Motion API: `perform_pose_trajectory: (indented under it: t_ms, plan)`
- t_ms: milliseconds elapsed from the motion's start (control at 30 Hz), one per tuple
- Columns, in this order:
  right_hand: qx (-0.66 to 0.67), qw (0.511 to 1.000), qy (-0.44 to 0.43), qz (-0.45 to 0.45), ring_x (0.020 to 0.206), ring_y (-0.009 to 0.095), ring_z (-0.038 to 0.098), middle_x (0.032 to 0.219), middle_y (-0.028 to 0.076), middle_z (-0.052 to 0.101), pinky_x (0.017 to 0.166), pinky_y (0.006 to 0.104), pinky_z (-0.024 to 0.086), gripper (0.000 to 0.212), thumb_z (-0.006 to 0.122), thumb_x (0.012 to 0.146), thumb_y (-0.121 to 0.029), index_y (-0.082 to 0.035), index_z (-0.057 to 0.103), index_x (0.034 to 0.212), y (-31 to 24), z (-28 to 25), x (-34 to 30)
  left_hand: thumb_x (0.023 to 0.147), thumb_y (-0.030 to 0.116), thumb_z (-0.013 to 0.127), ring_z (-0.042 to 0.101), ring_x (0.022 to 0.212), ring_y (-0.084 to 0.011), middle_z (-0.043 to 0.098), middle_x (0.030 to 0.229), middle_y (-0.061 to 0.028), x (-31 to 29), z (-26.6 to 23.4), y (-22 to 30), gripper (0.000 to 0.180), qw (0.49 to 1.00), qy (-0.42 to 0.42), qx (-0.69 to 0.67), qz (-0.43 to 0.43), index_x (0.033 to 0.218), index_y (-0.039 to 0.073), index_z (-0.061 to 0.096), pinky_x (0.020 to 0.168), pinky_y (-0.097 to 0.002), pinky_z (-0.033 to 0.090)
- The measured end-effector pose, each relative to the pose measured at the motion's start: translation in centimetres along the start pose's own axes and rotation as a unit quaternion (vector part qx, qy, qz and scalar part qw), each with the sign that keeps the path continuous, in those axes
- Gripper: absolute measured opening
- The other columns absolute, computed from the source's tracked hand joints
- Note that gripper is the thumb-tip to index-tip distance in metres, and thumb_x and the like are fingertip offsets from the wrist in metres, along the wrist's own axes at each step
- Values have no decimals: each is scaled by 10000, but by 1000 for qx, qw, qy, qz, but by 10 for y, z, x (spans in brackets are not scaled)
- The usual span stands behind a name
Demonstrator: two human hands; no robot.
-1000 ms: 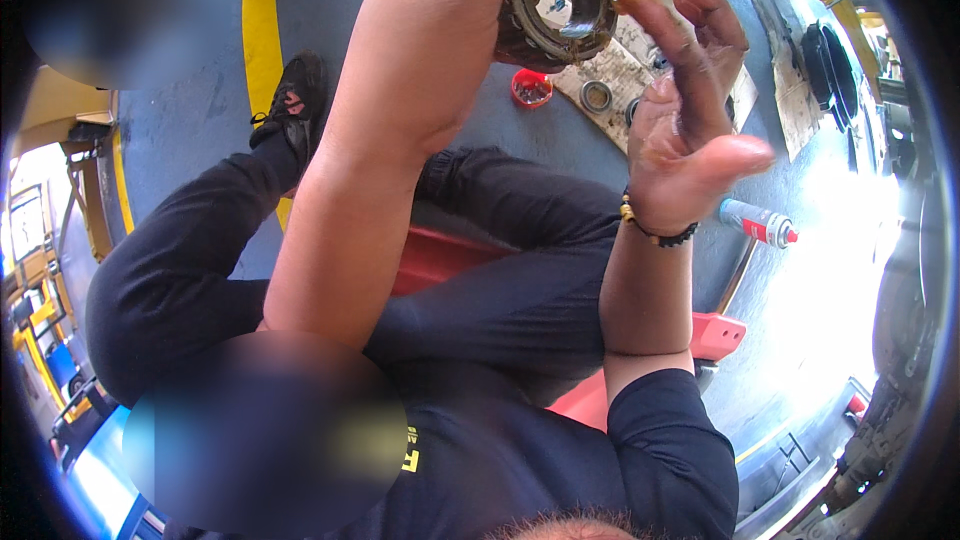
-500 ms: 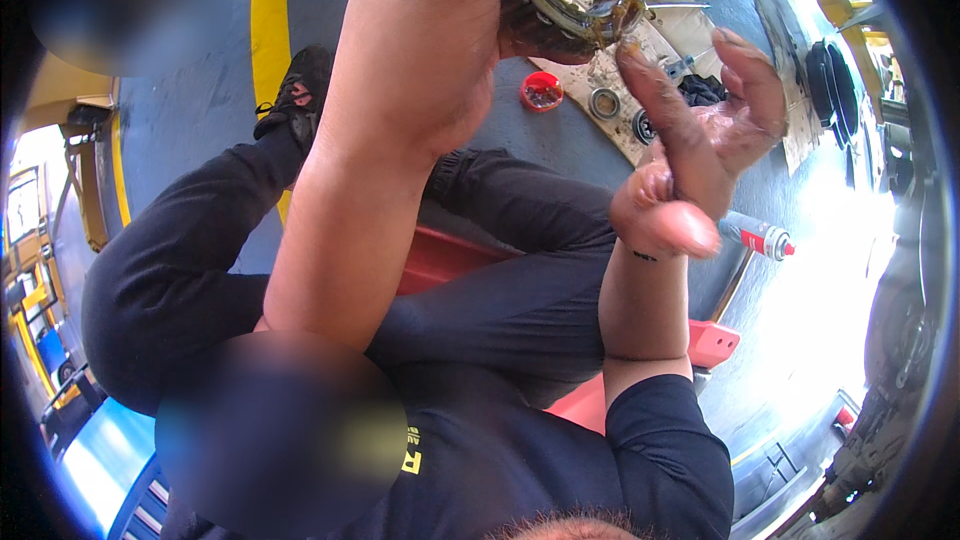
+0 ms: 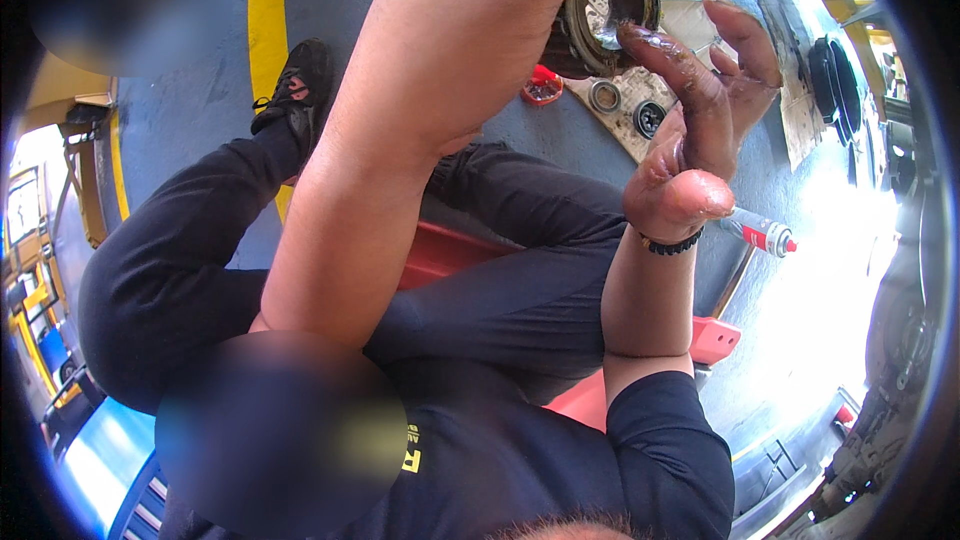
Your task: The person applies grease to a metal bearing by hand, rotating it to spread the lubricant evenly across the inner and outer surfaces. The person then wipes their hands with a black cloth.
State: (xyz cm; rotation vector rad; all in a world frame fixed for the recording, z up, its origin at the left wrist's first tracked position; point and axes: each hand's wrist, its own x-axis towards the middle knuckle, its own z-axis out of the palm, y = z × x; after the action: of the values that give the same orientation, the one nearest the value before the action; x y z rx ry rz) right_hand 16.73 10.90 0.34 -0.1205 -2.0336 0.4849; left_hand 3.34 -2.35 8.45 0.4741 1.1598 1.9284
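Note:
My left hand (image 3: 465, 55) is closed around a greasy metal bearing ring (image 3: 582, 48), held up at the top of the view with its round opening turned to the right. My left fingertips are hidden behind the ring or past the top edge. My right hand (image 3: 695, 130) is open, palm up, fingers apart and smeared with brownish grease. Its index fingertip rests at the ring's lower right rim, where it appears to touch. A dark beaded bracelet (image 3: 670, 245) circles my right wrist.
Beyond my hands, a stained cardboard sheet (image 3: 625, 135) bears a small metal ring (image 3: 604, 95) and a dark round bearing part (image 3: 648, 119). A red tub (image 3: 543, 87) stands beside it. A spray can (image 3: 765, 236) lies right of my wrist. Red metal (image 3: 450, 250) shows under my legs.
The bearing ring has tilted and shifted slightly right in my left hand. My right hand has turned a little, its index finger now overlapping the ring's rim.

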Motion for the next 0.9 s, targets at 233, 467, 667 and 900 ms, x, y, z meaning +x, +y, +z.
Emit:
perform_pose_trajectory:
  t_ms: [233, 467, 667, 900]
  plan:
    - [28, 999, -17, -7, 1351, 313, 454, 1434, 205, 520, 1035, 480, 347, 1056, 79, 941, -850, -86, 771, 1172, -9, -2, 1, 1076, 258, 570, 689, 803, -110, 732, 968, -83, 3, -1, -2, 345, 998, 44, -39, -4, 1070, -62, 696, 730, -248, 563]
    - [368, 929, -2, 44, 1429, 298, 400, 1499, 249, 454, 1174, 457, 295, 1200, -14, 905, -868, 36, 600, 1400, 22, -4, 3, 1077, 262, 569, 700, 812, -126, 734, 973, -90, 7, -10, -10, 345, 996, -3, -83, 8, 1076, -61, 689, 735, -262, 581]
    - [121, 992, 26, 38, 1372, 292, 412, 1495, 180, 449, 1106, 425, 357, 1165, -53, 913, -841, -52, 689, 1341, 6, 8, -4, 1078, 246, 568, 705, 835, -131, 732, 1000, -101, 5, -5, -7, 338, 995, 6, -99, 8, 1088, -72, 684, 749, -265, 588]
    - [-66, 997, 11, -25, 1319, 290, 460, 1433, 173, 503, 1038, 441, 365, 1075, 10, 960, -808, -90, 746, 1273, 0, 2, 1, 1076, 235, 565, 714, 839, -144, 733, 1006, -119, 1, 0, -1, 338, 994, 25, -103, -3, 1088, -84, 678, 750, -265, 593]
